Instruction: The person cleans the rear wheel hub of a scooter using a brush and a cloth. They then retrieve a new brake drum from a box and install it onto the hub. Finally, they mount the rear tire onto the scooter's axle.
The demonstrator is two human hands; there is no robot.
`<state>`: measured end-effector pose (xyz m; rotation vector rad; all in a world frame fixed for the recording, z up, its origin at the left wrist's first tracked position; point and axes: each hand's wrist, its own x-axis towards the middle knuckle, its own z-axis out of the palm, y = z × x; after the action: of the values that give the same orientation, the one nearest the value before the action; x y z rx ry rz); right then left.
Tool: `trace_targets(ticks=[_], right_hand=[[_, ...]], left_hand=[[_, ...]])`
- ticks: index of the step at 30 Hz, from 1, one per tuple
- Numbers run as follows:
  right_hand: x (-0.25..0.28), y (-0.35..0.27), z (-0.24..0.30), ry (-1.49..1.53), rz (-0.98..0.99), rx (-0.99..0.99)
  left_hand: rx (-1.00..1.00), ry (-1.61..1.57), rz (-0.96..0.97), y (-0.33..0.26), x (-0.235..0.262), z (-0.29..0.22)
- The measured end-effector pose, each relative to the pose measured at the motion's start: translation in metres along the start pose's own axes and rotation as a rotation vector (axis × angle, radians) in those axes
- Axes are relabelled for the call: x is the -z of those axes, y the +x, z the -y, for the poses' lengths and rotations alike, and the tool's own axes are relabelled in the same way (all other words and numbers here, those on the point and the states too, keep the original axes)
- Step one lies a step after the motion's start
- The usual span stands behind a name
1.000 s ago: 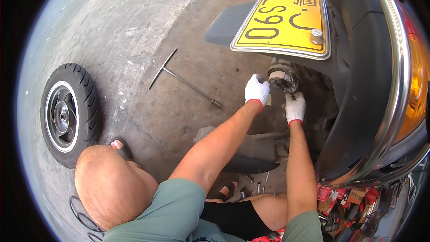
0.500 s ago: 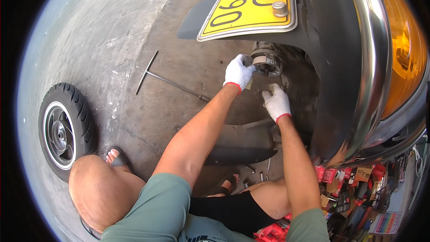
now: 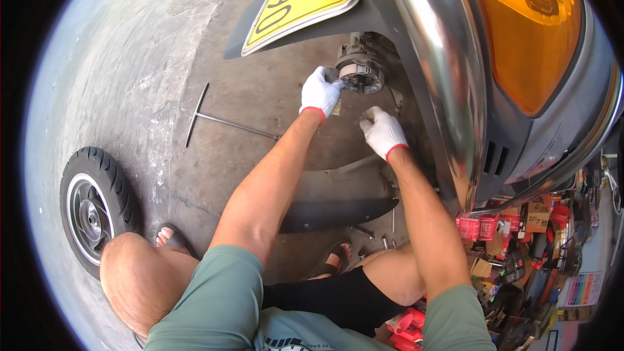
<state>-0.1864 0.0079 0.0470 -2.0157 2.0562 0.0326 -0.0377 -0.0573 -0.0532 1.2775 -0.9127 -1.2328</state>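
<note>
A round drum-brake assembly (image 3: 361, 73) with a pale, curved brake shoe (image 3: 357, 70) sits under the rear of a scooter. My left hand (image 3: 321, 90), in a white knit glove with a red cuff, pinches the left edge of the brake shoe. Below and to the right of the assembly, apart from it, is my right hand (image 3: 382, 130) in a matching glove. Its fingers are curled together; whatever they may hold is hidden. A small yellowish piece (image 3: 337, 107) shows just right of my left wrist.
Above hangs the scooter's dark fender with a yellow plate (image 3: 299, 0); a chrome bar (image 3: 448, 58) and orange lamp (image 3: 526, 26) crowd the right. A T-handle wrench (image 3: 227, 120), a dark fender piece (image 3: 338, 198) and a wheel (image 3: 91, 211) lie around. Boxes and tools (image 3: 513, 240) fill the lower right.
The view has shifted, so the scooter appears further left and its lamp larger. My left hand stays at the brake shoe; my right hand sits slightly further from the assembly, fingers still curled.
</note>
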Motion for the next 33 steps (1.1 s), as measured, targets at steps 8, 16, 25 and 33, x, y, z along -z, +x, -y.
trace_targets(ticks=[8,16,25,33], right_hand=[[0.011,-0.012,0.018,0.076,0.021,-0.057],[0.000,-0.012,-0.011,0.148,0.060,-0.147],[-0.030,-0.003,0.010,0.330,0.217,-0.051],[-0.078,0.006,0.032,0.233,-0.094,0.335]], left_hand=[[-0.090,-0.071,-0.049,0.024,-0.009,0.045],[0.031,0.037,-0.006,0.005,-0.003,0.026],[0.459,-0.718,-0.029,-0.004,-0.003,0.083],[0.663,-1.036,0.106,-0.031,-0.029,0.091]])
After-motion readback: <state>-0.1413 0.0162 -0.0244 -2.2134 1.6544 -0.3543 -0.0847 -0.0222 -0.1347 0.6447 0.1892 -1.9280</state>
